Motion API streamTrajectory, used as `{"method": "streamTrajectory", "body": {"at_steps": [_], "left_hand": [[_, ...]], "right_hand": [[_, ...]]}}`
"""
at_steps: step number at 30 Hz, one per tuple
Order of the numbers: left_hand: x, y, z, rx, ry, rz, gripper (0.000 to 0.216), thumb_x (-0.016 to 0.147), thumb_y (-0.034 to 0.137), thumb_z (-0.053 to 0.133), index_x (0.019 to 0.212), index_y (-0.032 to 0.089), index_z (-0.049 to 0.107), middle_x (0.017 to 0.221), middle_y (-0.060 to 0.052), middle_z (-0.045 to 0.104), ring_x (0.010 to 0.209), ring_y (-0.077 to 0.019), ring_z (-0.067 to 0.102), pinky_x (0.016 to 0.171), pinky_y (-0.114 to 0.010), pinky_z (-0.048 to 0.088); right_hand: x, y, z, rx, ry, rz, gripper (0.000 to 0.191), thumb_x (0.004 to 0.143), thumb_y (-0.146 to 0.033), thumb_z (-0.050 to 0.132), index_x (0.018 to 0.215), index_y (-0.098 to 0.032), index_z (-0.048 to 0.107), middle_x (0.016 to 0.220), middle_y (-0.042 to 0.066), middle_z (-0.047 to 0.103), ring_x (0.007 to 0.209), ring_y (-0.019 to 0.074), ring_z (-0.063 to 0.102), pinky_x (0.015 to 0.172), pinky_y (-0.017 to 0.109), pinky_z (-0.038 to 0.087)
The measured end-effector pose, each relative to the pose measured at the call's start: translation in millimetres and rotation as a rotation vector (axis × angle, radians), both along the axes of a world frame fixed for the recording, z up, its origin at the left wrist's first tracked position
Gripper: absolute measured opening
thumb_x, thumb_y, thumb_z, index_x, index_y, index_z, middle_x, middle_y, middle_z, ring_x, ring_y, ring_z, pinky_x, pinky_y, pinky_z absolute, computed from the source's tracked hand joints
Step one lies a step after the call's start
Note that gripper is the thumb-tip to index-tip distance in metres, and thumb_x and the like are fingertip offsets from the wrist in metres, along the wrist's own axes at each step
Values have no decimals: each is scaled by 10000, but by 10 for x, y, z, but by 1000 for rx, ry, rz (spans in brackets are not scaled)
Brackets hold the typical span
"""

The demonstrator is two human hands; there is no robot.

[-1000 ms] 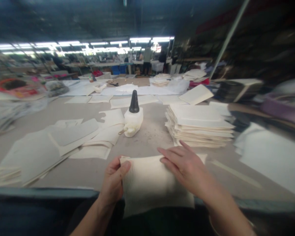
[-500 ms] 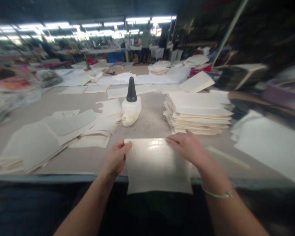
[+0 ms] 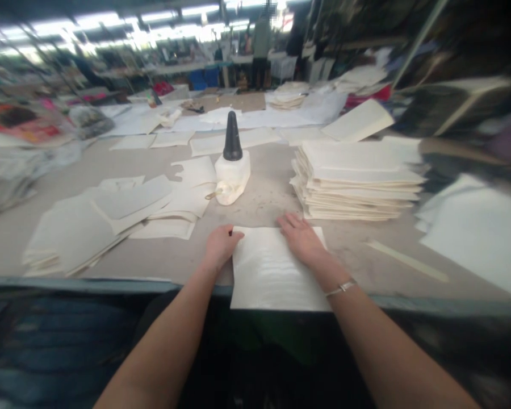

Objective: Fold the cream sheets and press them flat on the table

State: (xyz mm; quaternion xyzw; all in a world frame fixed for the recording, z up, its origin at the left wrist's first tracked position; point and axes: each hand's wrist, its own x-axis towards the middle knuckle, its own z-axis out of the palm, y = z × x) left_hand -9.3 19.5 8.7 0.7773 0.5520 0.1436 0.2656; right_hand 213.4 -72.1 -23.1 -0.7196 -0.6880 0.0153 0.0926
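A glossy white sheet (image 3: 272, 272) lies flat on the grey table (image 3: 255, 210), its near end hanging over the table's front edge. My left hand (image 3: 220, 245) pinches the sheet's far left corner, fingers closed on it. My right hand (image 3: 300, 238) lies flat on the sheet's far right part, fingers stretched out and pressing down. Just beyond the hands stands a white glue bottle (image 3: 232, 176) with a black cone nozzle. A tall stack of cream sheets (image 3: 357, 182) sits to the right of the bottle.
Loose cream sheets (image 3: 111, 221) are spread in overlapping piles at the left. More white sheets (image 3: 481, 238) lie at the right edge. A thin strip (image 3: 406, 261) lies right of my hands. A person stands far behind among other worktables.
The sheet went from bulged and lifted to lying flat on the table. Both hands moved forward to its far edge, and the right hand flattened onto it.
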Motion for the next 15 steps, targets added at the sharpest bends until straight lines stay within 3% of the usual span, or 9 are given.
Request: {"method": "streamTrajectory", "body": {"at_steps": [2, 6, 15], "left_hand": [[8, -9, -1, 12, 26, -8, 192, 778, 349, 620, 742, 165, 659, 695, -39, 611, 681, -188, 536, 618, -281, 322], [28, -27, -13, 45, 45, -6, 201, 782, 344, 631, 812, 150, 672, 770, -66, 634, 743, -206, 558, 664, -288, 354], [-72, 70, -57, 0, -15, 37, 401, 751, 316, 680, 1124, 177, 631, 885, -46, 651, 851, -211, 576, 789, -291, 399]], "right_hand": [[-110, -15, -14, -18, 9, 109, 440, 991, -244, 355, 1410, -119, 400, 1483, 152, 302, 1375, 282, 253, 1117, 483, 239], [-365, -92, 42, -29, 50, 306, 567, 985, -450, 367, 1458, -143, 308, 1496, 105, 281, 1395, 245, 208, 1148, 470, 194], [-679, -306, 171, -70, 98, 512, 664, 943, -528, 438, 1470, -159, 271, 1507, 104, 254, 1406, 250, 163, 1157, 491, 163]]}}
